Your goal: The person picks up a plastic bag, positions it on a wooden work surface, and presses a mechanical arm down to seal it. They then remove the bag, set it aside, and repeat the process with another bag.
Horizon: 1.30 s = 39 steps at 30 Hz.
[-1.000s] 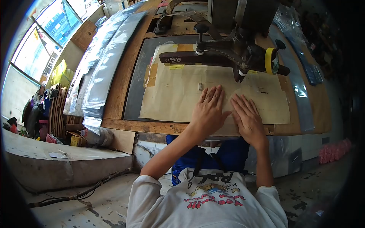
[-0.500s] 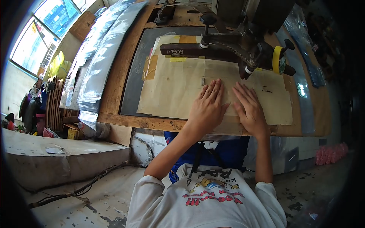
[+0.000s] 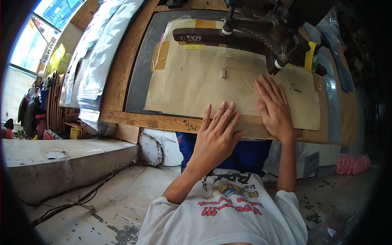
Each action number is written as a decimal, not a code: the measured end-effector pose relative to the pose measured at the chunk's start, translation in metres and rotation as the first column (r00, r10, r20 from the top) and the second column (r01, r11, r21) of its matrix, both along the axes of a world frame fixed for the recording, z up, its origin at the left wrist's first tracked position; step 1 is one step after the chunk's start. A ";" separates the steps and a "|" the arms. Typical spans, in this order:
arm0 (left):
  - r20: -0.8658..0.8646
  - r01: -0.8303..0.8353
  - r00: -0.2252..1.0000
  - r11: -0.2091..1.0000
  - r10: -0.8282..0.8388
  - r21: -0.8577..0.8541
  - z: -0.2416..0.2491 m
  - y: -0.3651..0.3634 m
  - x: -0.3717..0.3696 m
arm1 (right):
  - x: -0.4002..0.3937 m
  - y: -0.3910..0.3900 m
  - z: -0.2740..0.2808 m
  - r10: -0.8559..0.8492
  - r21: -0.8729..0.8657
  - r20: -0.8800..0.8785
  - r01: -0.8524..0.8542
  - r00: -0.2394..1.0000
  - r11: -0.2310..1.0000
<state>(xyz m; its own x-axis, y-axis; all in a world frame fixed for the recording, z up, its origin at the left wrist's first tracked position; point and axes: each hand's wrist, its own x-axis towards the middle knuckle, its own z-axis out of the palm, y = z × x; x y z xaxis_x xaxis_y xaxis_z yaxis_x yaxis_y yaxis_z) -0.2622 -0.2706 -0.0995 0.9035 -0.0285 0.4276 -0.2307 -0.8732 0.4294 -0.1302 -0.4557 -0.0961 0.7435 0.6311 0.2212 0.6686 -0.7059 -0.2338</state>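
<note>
Worn wood [image 3: 151,120] frames your work surface, plastic sleeves [image 3: 100,69] on its left. Ahead of your loosely spread left hand [image 3: 216,139] lies the tan sheet [image 3: 192,85], long side running left-right; those fingertips reach its near edge, gripping nothing visible. Your right hand [image 3: 276,110], nearer its middle, rests flat, fingers extended, unclenched. Since earlier, your left has drawn bodyward.

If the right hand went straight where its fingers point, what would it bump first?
The right hand would probably meet the long dark brown bar with white writing, though it might slip underneath: the bar's height is unclear.
</note>
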 end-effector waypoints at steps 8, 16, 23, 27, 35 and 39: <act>0.094 -0.194 0.952 0.811 0.292 -0.551 -0.069 -0.013 -0.063 | 0.007 0.003 -0.008 -0.045 0.021 0.057 0.044 0.997 0.999; -0.150 -0.252 0.967 0.682 0.206 -0.687 -0.061 -0.020 -0.045 | 0.014 0.008 -0.002 -0.060 0.174 -0.033 0.065 0.998 0.983; -0.432 -0.276 0.902 0.759 -0.007 -0.589 -0.044 0.004 -0.045 | -0.020 -0.010 0.006 0.019 0.067 -0.053 -0.015 0.998 0.998; -0.423 0.004 0.883 0.907 -0.201 -0.421 0.032 0.067 -0.037 | -0.015 -0.007 0.005 0.011 0.036 -0.068 -0.009 0.998 0.999; 0.170 0.402 0.869 0.864 -0.464 0.302 0.037 0.081 0.108 | -0.009 0.001 0.009 -0.017 -0.021 -0.074 0.015 0.997 1.000; -0.097 0.615 0.784 0.747 -0.613 0.251 0.089 0.103 0.129 | -0.009 0.004 0.014 -0.034 -0.037 -0.078 0.031 0.996 0.999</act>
<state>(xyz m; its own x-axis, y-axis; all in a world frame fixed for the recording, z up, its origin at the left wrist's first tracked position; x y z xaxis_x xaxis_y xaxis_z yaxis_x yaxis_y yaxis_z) -0.1331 -0.1675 -0.0105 0.6559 -0.6850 0.3171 -0.7533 -0.6211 0.2164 -0.1388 -0.4517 -0.0823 0.7782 0.6125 0.1390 0.6255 -0.7359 -0.2591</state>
